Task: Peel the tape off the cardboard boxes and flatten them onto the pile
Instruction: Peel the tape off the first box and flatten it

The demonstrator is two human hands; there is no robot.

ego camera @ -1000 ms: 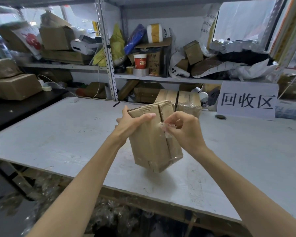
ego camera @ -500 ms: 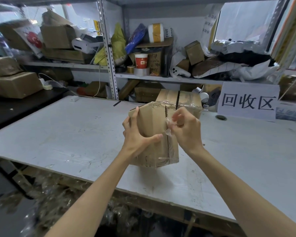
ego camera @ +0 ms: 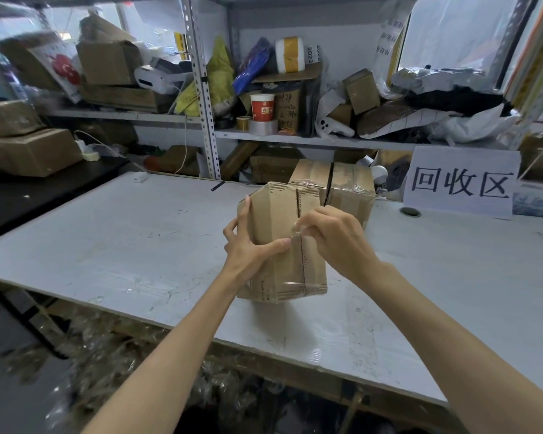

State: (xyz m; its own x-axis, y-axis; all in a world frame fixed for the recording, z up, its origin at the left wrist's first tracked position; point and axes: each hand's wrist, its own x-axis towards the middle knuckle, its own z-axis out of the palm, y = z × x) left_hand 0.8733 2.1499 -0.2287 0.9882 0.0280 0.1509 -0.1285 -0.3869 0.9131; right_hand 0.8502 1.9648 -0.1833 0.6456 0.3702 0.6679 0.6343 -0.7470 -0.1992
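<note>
Since a second ago you've turned the box point(ego camera: 275, 214) squarer to you, and your left hand point(ego camera: 248, 249) has dropped from its top edge to its left side, fingers behind, thumb curled across the front. Your right hand point(ego camera: 336, 242) pinches clear tape point(ego camera: 296, 232) at the centre seam. You hold the box over the tabletop point(ego camera: 138, 245); two taped boxes point(ego camera: 351, 189) stand behind.
</note>
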